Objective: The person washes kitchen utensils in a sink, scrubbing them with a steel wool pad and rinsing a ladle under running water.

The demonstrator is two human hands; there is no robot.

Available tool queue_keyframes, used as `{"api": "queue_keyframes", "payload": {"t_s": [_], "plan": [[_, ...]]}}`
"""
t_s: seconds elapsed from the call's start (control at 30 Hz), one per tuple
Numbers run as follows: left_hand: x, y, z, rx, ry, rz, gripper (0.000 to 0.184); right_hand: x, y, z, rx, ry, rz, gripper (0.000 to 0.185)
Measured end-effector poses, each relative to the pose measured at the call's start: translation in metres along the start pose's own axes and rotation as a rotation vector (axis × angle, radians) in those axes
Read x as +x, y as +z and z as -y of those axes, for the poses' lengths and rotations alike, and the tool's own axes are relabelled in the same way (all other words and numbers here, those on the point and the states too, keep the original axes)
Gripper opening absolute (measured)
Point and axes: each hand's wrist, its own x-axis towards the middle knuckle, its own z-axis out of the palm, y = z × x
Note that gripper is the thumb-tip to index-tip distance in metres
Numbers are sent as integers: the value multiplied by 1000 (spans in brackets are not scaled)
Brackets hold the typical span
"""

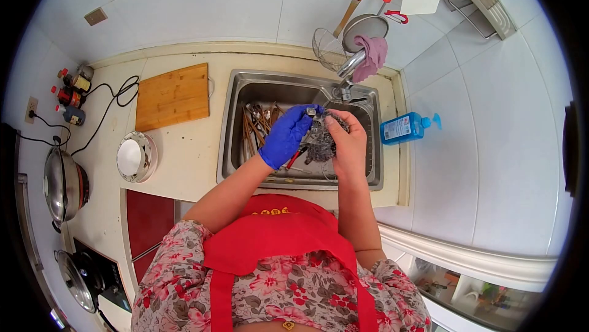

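My left hand (288, 135), in a blue rubber glove, is closed around a small shiny metal piece (311, 111) whose kind I cannot make out. Beside it my bare right hand (347, 137) grips a dark grey steel wool scourer (322, 146), which meets the metal piece. Both hands are over the stainless steel sink (230, 96). Under and left of the gloved hand, a heap of chopsticks and cutlery (254, 124) lies in the basin. A red-handled utensil (294, 159) shows below the hands, partly hidden.
A faucet (350, 64) draped with a purple cloth (371, 57) rises behind the sink. Blue soap bottle (402, 129) stands right of it. Leftward are a cutting board (173, 96), stacked bowls (136, 157), sauce bottles (70, 96) and a lidded pan (61, 181). Strainers (365, 30) hang above.
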Motion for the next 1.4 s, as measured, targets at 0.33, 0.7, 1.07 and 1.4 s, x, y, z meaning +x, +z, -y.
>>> {"api": "queue_keyframes", "payload": {"t_s": [0.33, 0.7, 1.07, 1.4], "plan": [[0, 1, -3, 123, 140, -40, 25, -2, 8, 0, -173, -140, -13, 13], [-3, 4, 1, 170, 45, -54, 20, -3, 12, -2, -563, -414, -19, 10], [-7, 10, -3, 9, -81, -83, 23, -5, 18, -6, -639, -600, -111, 11], [-10, 9, 7, -8, -54, -60, 24, 1, 14, -7, -870, -865, -35, 17]]}}
